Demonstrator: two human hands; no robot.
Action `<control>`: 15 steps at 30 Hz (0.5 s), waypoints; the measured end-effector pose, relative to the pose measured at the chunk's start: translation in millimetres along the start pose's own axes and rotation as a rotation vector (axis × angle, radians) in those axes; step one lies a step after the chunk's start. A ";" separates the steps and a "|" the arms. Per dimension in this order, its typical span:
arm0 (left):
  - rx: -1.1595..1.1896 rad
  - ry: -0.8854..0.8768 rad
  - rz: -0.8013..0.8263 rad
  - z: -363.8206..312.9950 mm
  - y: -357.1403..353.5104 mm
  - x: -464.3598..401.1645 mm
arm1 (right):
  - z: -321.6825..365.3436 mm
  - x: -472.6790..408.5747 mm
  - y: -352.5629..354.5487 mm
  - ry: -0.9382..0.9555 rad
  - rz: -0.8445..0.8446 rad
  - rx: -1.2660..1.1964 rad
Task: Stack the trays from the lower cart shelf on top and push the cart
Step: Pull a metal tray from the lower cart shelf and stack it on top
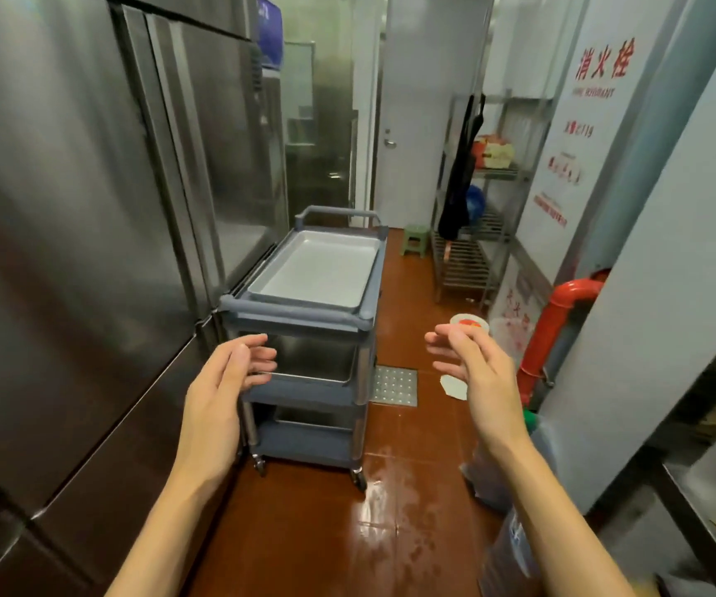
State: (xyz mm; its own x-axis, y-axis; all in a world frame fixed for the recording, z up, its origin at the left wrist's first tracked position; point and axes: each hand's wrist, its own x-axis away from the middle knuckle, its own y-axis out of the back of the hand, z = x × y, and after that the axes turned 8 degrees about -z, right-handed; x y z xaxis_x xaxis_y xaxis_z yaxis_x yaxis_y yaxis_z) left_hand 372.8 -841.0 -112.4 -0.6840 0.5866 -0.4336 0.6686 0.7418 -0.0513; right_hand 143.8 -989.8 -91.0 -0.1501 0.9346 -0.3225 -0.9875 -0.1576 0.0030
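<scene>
Two empty hands reach toward the grey cart (304, 321) standing against the steel fridge doors (89, 209); the left hand (227, 381) and right hand (468, 364) are both spread, fingers apart, gripping nothing and not yet touching the cart. One shallow tray (317, 269) already lies on the top shelf. On the middle shelf sits a deeper steel pan (317, 359), and something metal shows on the bottom shelf (309, 441), though I cannot tell how many pieces are there. So the stacking looks barely begun or not begun: the lower trays are yet to be lifted up, and the push comes after. The wet red floor (347, 532) ahead may make the wheels slip a little.
</scene>
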 end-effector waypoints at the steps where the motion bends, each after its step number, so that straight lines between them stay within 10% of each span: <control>1: 0.011 0.008 0.007 7.3 -11.0 -20.0 | -5.7 -20.6 -3.2 -0.018 -0.012 -0.005; 15: -0.014 0.056 -0.096 171.3 -193.1 -299.2 | -148.5 -380.7 -61.0 -0.024 0.042 -0.001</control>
State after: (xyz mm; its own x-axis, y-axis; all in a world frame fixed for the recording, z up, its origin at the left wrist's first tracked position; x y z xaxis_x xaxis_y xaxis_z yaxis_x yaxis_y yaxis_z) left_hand 498.4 -1215.4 -126.9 -0.7601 0.5298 -0.3763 0.5956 0.7995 -0.0775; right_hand 268.4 -1383.3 -109.0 -0.1921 0.9347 -0.2991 -0.9803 -0.1968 0.0147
